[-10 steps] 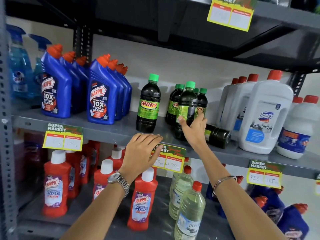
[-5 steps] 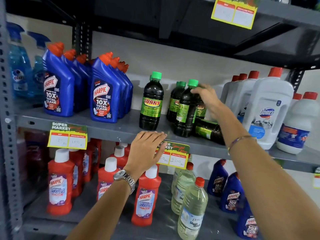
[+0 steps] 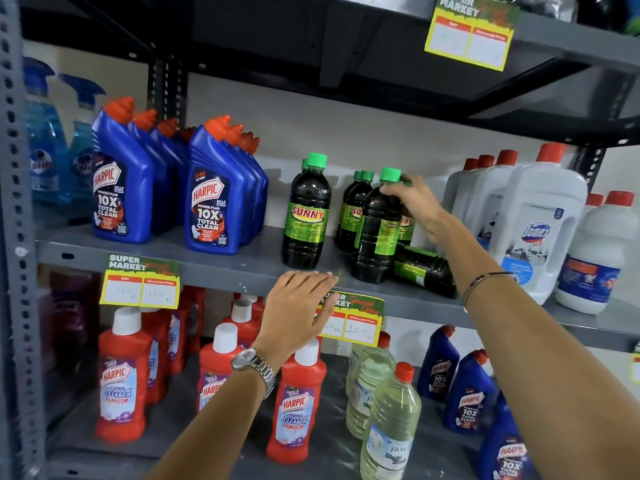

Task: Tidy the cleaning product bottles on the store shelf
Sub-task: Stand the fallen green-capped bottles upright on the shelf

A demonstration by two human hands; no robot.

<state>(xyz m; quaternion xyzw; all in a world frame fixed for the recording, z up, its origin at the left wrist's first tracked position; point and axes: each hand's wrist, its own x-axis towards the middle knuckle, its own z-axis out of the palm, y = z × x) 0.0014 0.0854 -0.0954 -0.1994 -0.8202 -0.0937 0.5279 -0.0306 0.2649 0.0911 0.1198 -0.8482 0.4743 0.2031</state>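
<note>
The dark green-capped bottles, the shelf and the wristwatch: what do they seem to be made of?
Dark bottles: probably clear, glossy plastic holding dark liquid; highlights run down their sides, and the caps look like matte green plastic.
Shelf: apparently grey painted metal, with a thin folded edge and a perforated upright beside it.
Wristwatch: seemingly polished steel, with a shiny silver link band.

Grey painted metal shelf [image 3: 214,268], matt. Dark translucent plastic bottles with green caps [image 3: 306,216], glossy. Blue opaque plastic toilet-cleaner bottles [image 3: 211,202], smooth sheen. White plastic jugs [image 3: 540,216], semi-matt. Yellow paper price tags [image 3: 140,287]. Polished metal wristwatch [image 3: 254,367].
</note>
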